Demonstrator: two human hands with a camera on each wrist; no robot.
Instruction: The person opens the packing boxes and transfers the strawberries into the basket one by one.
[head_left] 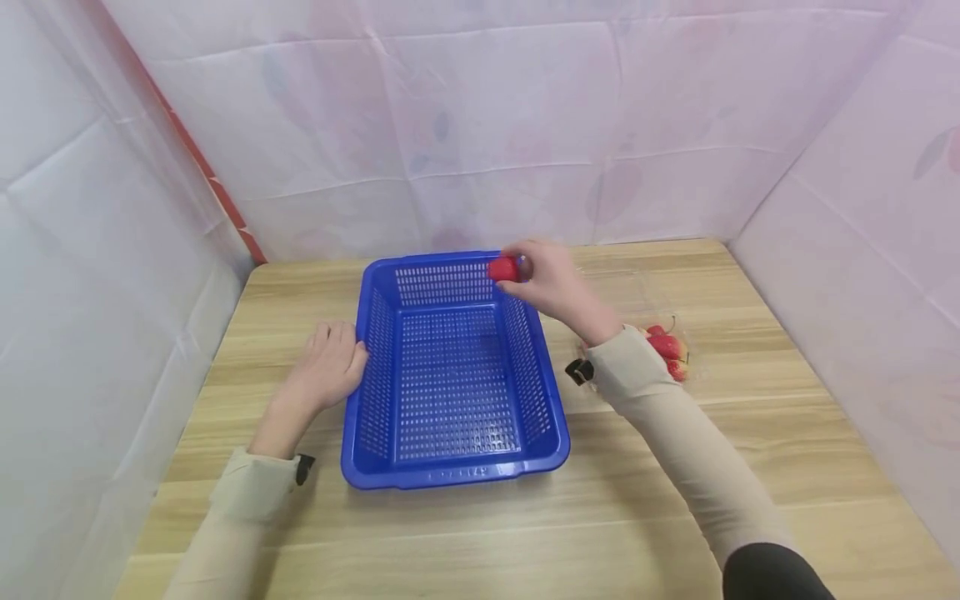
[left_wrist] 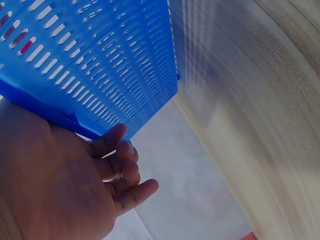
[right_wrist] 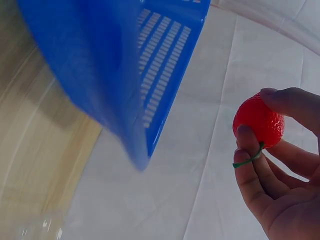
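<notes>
A toy strawberry (right_wrist: pixel 258 122), red and dimpled with a thin green stem, is pinched between the thumb and fingers of my right hand (head_left: pixel 551 279). That hand is over the far right corner of a blue plastic basket (head_left: pixel 456 477) with slotted walls. At the basket's left rim, my left hand (head_left: pixel 330 362) holds the edge. Its fingers (left_wrist: pixel 131 195) curl loosely outside the slotted wall in the left wrist view, where the thumb is hidden. No fruit shows inside the basket.
Several small red and yellow toy fruits (head_left: pixel 666 346) lie in a clear plastic tray (head_left: pixel 622 292) right of the basket, partly hidden by my right forearm. The wooden table (head_left: pixel 750 400) is bordered by a pale patterned cloth (head_left: pixel 487 125) behind and at both sides.
</notes>
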